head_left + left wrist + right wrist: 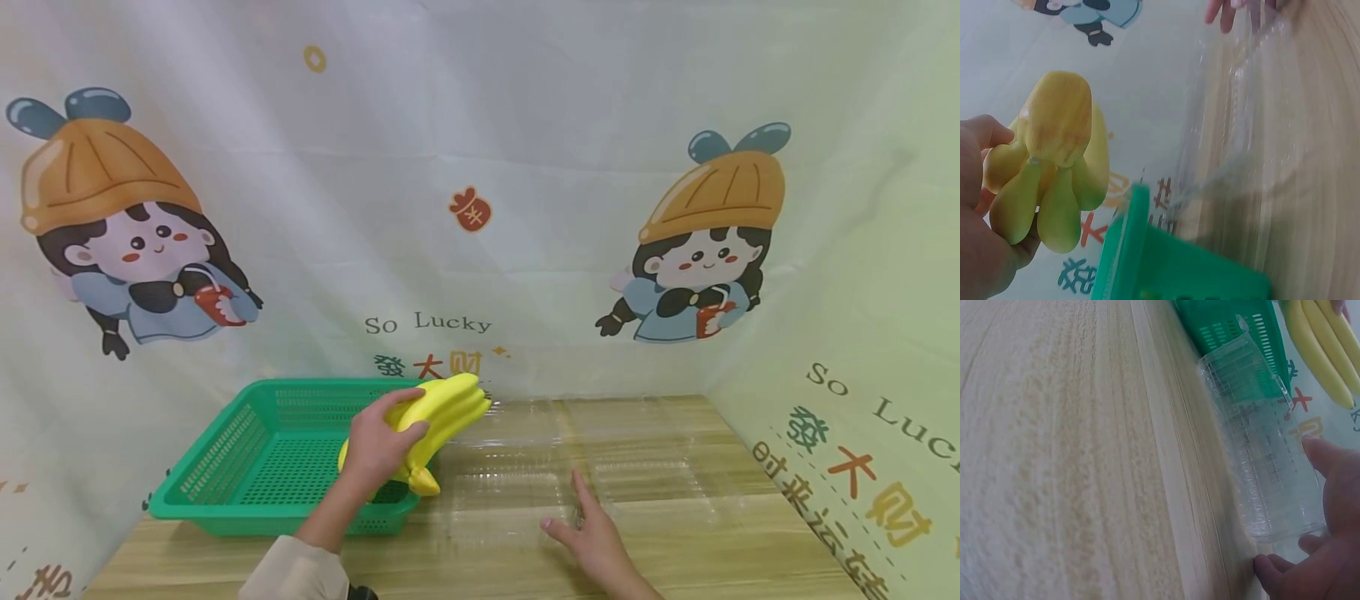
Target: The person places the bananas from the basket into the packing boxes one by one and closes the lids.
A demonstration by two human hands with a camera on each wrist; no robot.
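A bunch of yellow bananas (448, 410) is in my left hand (375, 446), which grips it from the left with thumb and fingers. The bunch is tilted over the right side of a green slotted basket (262, 510). Just behind the left hand a bit of another yellow thing (342, 457) shows in the basket, mostly hidden. My right hand (596, 542) is at the right end of a clear plastic container (1260, 462), its thumb and fingers spread apart. Whether those fingers touch the container I cannot tell.
A second clear section (652, 479) lies to the right of the right hand; its outline is faint. Basket and plastic stand on a wood-grain table (750, 558). A printed cloth (555, 275) hangs behind and along the sides.
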